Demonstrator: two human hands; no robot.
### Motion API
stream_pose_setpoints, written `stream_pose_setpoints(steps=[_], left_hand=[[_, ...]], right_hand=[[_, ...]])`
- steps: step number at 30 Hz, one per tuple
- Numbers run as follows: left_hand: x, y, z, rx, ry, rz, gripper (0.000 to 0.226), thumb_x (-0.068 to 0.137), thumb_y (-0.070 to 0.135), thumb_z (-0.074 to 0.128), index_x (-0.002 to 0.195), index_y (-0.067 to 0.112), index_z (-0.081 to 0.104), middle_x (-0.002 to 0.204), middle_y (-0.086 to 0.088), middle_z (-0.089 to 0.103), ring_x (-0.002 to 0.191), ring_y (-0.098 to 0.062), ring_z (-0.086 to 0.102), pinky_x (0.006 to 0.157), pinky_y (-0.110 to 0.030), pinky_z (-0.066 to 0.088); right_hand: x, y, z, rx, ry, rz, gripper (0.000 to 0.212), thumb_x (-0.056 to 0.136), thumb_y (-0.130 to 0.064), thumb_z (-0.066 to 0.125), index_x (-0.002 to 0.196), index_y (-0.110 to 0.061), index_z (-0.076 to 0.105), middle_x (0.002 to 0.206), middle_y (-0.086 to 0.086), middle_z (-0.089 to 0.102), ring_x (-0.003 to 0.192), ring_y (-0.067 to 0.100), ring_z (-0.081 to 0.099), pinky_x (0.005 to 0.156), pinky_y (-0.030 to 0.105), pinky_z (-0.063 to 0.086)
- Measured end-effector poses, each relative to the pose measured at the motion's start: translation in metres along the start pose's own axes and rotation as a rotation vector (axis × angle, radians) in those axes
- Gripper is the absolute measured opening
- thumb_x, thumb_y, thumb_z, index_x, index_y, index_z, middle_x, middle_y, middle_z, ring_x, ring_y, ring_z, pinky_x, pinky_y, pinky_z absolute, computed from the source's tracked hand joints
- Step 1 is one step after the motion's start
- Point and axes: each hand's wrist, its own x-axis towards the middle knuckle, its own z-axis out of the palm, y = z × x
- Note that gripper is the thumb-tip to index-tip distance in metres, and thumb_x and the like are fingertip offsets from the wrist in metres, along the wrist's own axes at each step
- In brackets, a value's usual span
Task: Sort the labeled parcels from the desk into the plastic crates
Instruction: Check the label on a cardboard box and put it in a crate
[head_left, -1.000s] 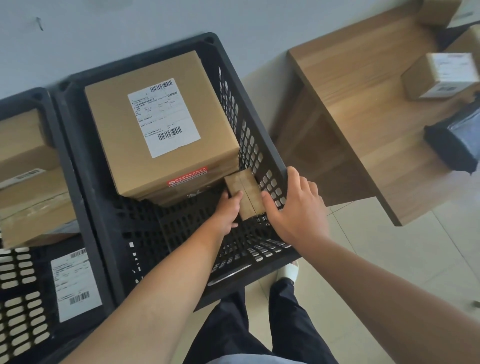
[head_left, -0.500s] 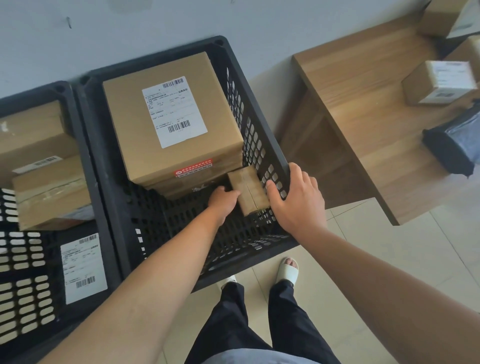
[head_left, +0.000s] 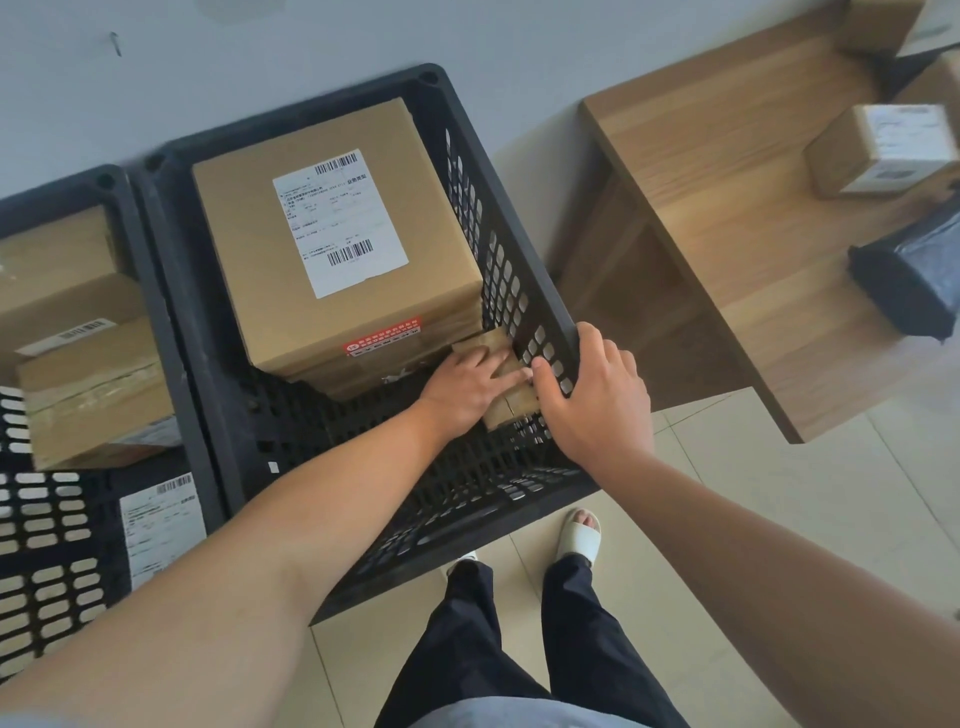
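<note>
Down in the near right corner of the middle black crate (head_left: 171, 291), a small cardboard parcel (head_left: 511, 402) sits wedged between the crate's right wall and the stack of large cardboard boxes (head_left: 332, 260). Its long axis runs roughly from the near wall toward the far one, along the right wall. The left hand (head_left: 465, 382) lies on top of it, fingers (head_left: 493, 358) stretched flat and pressing rather than curled round it. The right hand (head_left: 597, 395) comes in from the right over the crate rim, its thumb against the parcel's right edge and its fingers draped over the rim; whether those fingers truly clamp the rim I cannot tell. Both hands meet at the parcel, the left one covering more of it. By my reading the parcel is being seated in its slot, so what follows likely calls for lifting both hands straight up and clear of the wall.

To the left, a second crate (head_left: 111, 179) holds more boxes (head_left: 78, 353) and a flat labelled parcel (head_left: 161, 530) lower down. Both crates stand on the pale tiled floor (head_left: 779, 519) against a grey wall. On the wooden desk (head_left: 727, 182) to the right, near its far right edge, wait a labelled carton (head_left: 883, 150) and a dark plastic mailer bag (head_left: 909, 280), well apart from the hands.
</note>
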Motion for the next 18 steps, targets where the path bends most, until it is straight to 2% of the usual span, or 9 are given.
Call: stream_pose_setpoints(steps=[5,11,15,18], left_hand=[[0.002,0.0,0.001,-0.048,0.057,-0.03,0.064,0.102,0.01,0.053,0.159,0.023,0.028,0.165,-0.004,0.029,0.144,-0.028,0.037,0.112,-0.043,0.042],[0.006,-0.004,0.006,0.03,0.119,0.027,0.058,0.1,0.012,0.057,0.155,0.018,0.038,0.162,-0.009,0.036,0.15,-0.031,0.031,0.117,-0.047,0.036],[0.006,-0.01,0.007,0.053,0.142,0.05,0.053,0.09,0.01,0.072,0.14,0.017,0.058,0.149,-0.016,0.053,0.139,-0.038,0.047,0.109,-0.051,0.045],[0.008,-0.013,0.009,0.024,0.129,0.028,0.057,0.092,0.008,0.069,0.146,0.02,0.054,0.151,-0.015,0.052,0.14,-0.039,0.047,0.11,-0.051,0.044]], right_hand=[[0.0,-0.001,0.001,0.014,0.0,0.005,0.062,0.098,-0.059,0.047,0.148,-0.023,0.038,0.142,0.001,0.057,0.128,0.025,0.052,0.106,0.053,0.05],[0.0,0.0,0.003,0.009,0.007,-0.007,0.061,0.097,-0.061,0.047,0.144,-0.023,0.04,0.137,0.0,0.059,0.124,0.024,0.054,0.103,0.051,0.052],[0.001,0.002,0.004,0.015,0.015,-0.013,0.061,0.097,-0.061,0.049,0.144,-0.023,0.04,0.137,0.0,0.059,0.124,0.024,0.054,0.102,0.052,0.052],[0.001,0.003,0.006,0.023,0.021,-0.02,0.06,0.096,-0.061,0.048,0.143,-0.023,0.041,0.135,0.0,0.06,0.122,0.024,0.054,0.101,0.051,0.053]])
